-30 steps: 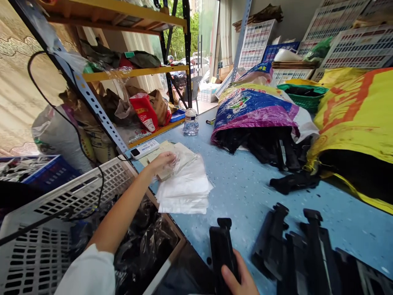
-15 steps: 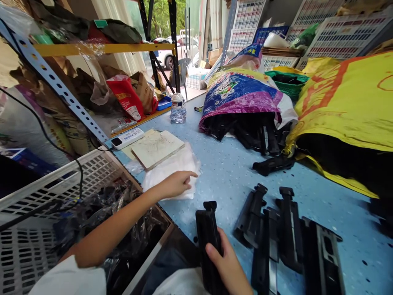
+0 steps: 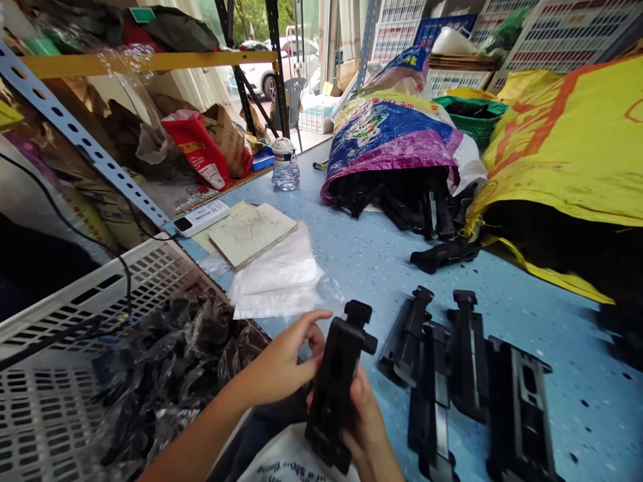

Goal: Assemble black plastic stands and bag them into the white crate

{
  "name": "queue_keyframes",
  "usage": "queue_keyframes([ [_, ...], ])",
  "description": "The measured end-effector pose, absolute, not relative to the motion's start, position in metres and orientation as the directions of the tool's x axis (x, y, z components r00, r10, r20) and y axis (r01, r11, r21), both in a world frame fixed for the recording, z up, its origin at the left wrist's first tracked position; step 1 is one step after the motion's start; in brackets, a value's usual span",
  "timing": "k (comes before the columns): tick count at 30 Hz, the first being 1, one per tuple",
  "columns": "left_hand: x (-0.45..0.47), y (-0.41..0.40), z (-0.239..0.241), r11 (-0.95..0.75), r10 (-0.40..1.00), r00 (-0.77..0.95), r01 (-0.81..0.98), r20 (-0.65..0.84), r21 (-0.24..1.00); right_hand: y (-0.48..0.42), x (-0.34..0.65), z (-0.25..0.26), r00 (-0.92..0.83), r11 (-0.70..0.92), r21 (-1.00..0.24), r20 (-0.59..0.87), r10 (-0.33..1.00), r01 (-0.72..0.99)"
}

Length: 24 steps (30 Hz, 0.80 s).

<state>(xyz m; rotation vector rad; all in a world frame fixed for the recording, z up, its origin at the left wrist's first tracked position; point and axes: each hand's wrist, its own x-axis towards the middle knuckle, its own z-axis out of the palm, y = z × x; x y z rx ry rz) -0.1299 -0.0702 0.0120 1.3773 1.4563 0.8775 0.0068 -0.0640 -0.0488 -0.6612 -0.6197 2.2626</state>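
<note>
My right hand (image 3: 369,408) grips a long black plastic bracket (image 3: 334,388) with a T-shaped end, held upright and slightly tilted above my lap. Close to its left side is my left hand (image 3: 289,358), its index finger stretched out and the other fingers loosely bent. The left thumb reaches the bracket's edge; whether it touches is hard to tell. Beyond the left hand, a stack of thin white plastic bags (image 3: 276,281) lies on the blue table (image 3: 362,261), partly under a worn flat board (image 3: 254,234). Several similar black brackets (image 3: 467,355) lie to the right.
A white crate (image 3: 50,402) with dark bagged pieces stands at the left. Toward the back, a blue-purple sack (image 3: 392,140) and a yellow sack (image 3: 567,167) spill black parts. A water bottle (image 3: 285,167) and a white device (image 3: 203,217) are on the table's far left side.
My left hand has come off the white bags and moved toward me, beside the bracket. My right hand has raised the bracket slightly, and a side knob now shows on it.
</note>
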Motion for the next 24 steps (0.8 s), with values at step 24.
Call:
queue_keyframes([
  [24,-0.121,-0.07,0.021,0.137,0.99,0.018,0.14,-0.141,0.981,-0.069,0.02,-0.036,-0.396,-0.478,-0.781,-0.323,0.86,-0.403],
])
